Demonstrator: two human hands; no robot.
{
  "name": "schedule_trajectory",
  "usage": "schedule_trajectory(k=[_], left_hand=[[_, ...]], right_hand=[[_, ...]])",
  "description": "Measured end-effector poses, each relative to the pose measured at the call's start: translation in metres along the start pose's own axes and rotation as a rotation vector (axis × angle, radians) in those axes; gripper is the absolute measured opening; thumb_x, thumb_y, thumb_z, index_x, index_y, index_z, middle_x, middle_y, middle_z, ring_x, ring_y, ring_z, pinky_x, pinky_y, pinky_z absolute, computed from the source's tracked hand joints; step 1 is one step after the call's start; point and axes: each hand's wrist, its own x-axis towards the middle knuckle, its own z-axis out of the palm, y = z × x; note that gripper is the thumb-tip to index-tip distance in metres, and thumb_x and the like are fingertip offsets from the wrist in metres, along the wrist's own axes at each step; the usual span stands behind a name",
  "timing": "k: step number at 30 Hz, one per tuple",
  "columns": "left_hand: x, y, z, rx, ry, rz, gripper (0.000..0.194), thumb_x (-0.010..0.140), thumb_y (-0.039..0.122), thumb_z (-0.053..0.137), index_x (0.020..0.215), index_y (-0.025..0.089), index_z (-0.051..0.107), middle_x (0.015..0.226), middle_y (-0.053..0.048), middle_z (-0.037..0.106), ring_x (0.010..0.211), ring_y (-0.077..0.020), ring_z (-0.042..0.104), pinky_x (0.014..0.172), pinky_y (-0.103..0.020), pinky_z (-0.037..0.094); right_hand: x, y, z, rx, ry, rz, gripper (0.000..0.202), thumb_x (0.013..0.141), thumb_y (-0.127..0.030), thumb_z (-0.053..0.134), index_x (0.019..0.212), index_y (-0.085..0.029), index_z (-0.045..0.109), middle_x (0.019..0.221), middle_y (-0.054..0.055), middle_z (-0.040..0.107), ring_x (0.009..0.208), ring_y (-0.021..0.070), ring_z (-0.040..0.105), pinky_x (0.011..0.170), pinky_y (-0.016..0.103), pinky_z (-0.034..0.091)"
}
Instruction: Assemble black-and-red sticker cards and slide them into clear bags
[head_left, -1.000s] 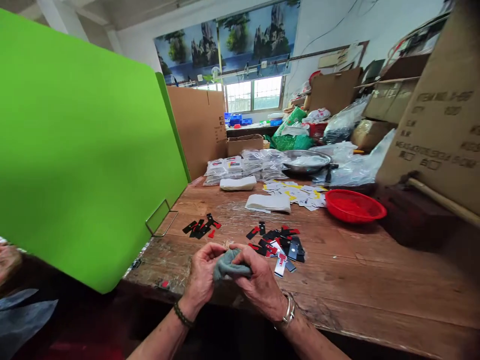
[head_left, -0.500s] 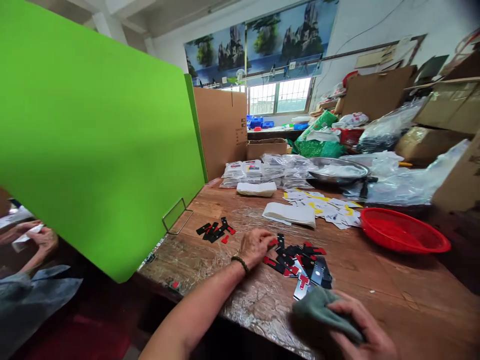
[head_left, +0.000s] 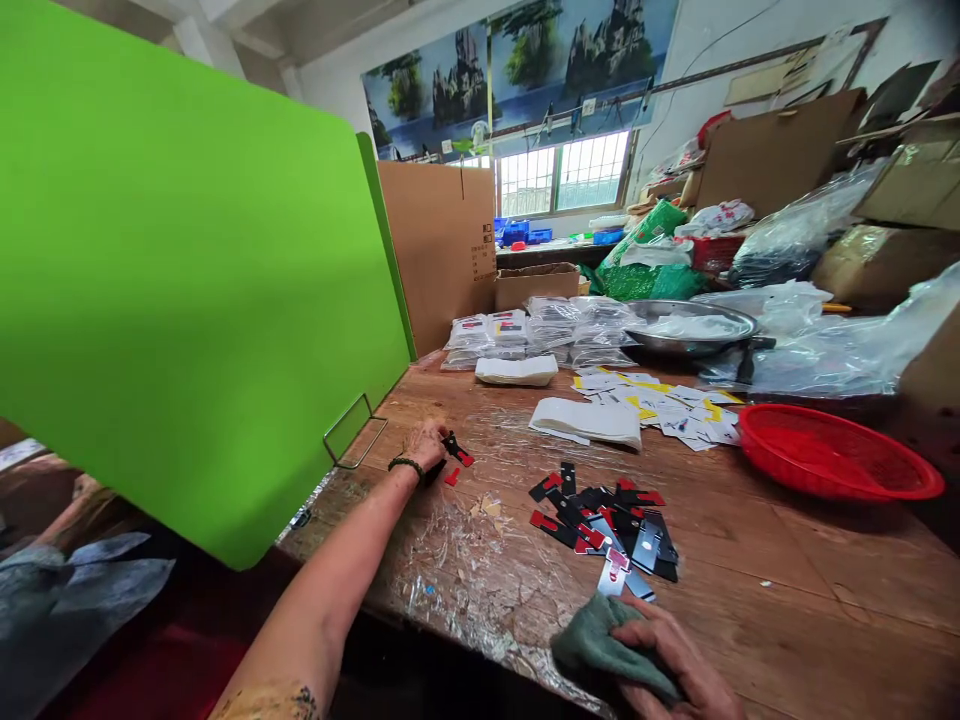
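Two hands: left hand (head_left: 426, 443) pinches small black-red pieces (head_left: 454, 452), right hand (head_left: 667, 660) clutches one grey-green cloth (head_left: 600, 645)

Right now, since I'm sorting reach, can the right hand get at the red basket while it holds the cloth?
Probably yes: bare table lies between the right hand, on the grey-green cloth, and the red basket.

Dark beaded bracelet (head_left: 406, 464), bare forearms

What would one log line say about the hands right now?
left hand: on small black-red pieces by green divider | right hand: holding grey cloth at table edge | bigger pile: untouched
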Motion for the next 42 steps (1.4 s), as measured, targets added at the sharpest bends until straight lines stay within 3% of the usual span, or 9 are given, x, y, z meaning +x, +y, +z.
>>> schedule_trajectory(k=[3,7,12,16,26,30,34,37,42], left_hand=[[-0.007,-0.003,-0.013,-0.169,0.054,-0.007,0.004,0.059,0.016,0.067,0.061,0.015,0.064,0.058,-0.001,0.062,0.061,-0.0155,0.059,0.058,-0.025,0.044],[-0.026,-0.003,-0.029,-0.404,0.123,0.006,0.015,0.059,0.021,0.066,0.073,0.017,0.063,0.059,0.003,0.06,0.053,-0.0112,0.054,0.05,-0.021,0.04],[-0.049,-0.003,-0.039,-0.652,0.178,-0.038,0.029,0.057,0.031,0.074,0.077,0.017,0.057,0.058,0.004,0.059,0.047,-0.0087,0.052,0.044,-0.018,0.038],[-0.065,-0.005,-0.042,-0.816,0.171,-0.086,0.041,0.055,0.035,0.08,0.081,0.017,0.055,0.063,0.003,0.063,0.048,-0.0098,0.056,0.045,-0.021,0.046],[-0.089,-0.012,-0.041,-1.053,0.069,-0.102,0.049,0.05,0.033,0.088,0.081,0.017,0.053,0.07,0.001,0.066,0.055,-0.0117,0.061,0.047,-0.021,0.049],[-0.111,0.006,-0.035,-1.082,-0.047,-0.057,0.049,0.051,0.034,0.089,0.083,0.016,0.056,0.072,-0.001,0.067,0.058,-0.0127,0.061,0.052,-0.023,0.049],[-0.138,0.03,-0.021,-1.095,-0.165,0.023,0.038,0.06,0.032,0.086,0.081,0.016,0.059,0.073,0.001,0.065,0.063,-0.0105,0.059,0.058,-0.021,0.047],[-0.149,0.038,-0.012,-1.098,-0.147,0.054,0.032,0.061,0.029,0.085,0.079,0.016,0.062,0.073,0.003,0.062,0.065,-0.0079,0.057,0.062,-0.019,0.045],[-0.138,0.04,0.001,-1.207,-0.088,-0.073,0.042,0.051,0.03,0.09,0.079,0.016,0.062,0.069,0.003,0.063,0.061,-0.0079,0.058,0.06,-0.019,0.047]], right_hand=[[0.003,-0.005,-0.005,0.03,0.045,0.057,0.015,0.08,-0.034,0.065,0.091,-0.023,0.07,0.11,0.009,0.071,0.1,0.0244,0.069,0.081,0.03,0.058],[0.022,-0.033,0.001,0.116,0.115,0.174,0.025,0.078,-0.033,0.064,0.101,-0.024,0.069,0.11,0.007,0.071,0.1,0.0236,0.068,0.085,0.033,0.056],[0.057,-0.07,0.028,0.271,0.11,0.207,0.034,0.071,-0.023,0.058,0.103,-0.024,0.069,0.109,0.005,0.069,0.102,0.0233,0.065,0.094,0.04,0.051],[0.069,-0.082,0.047,0.393,0.05,0.29,0.039,0.067,-0.021,0.056,0.103,-0.023,0.07,0.108,0.006,0.069,0.102,0.0243,0.064,0.093,0.04,0.05],[0.073,-0.087,0.053,0.525,0.027,0.448,0.045,0.058,-0.023,0.056,0.101,-0.021,0.069,0.108,0.007,0.07,0.101,0.0259,0.064,0.092,0.038,0.049],[0.093,-0.104,0.054,0.56,0.014,0.451,0.047,0.061,-0.024,0.059,0.108,-0.02,0.066,0.107,0.006,0.07,0.096,0.024,0.065,0.087,0.036,0.051],[0.122,-0.121,0.065,0.628,-0.009,0.384,0.04,0.063,-0.026,0.06,0.102,-0.019,0.065,0.1,0.006,0.07,0.092,0.0224,0.065,0.085,0.034,0.051],[0.131,-0.123,0.071,0.665,-0.102,0.35,0.04,0.059,-0.019,0.056,0.098,-0.019,0.065,0.092,0.003,0.069,0.084,0.0198,0.064,0.078,0.031,0.051],[0.117,-0.104,0.064,0.605,-0.163,0.438,0.04,0.055,-0.015,0.057,0.094,-0.019,0.065,0.08,-0.001,0.067,0.073,0.0168,0.061,0.068,0.027,0.049]])
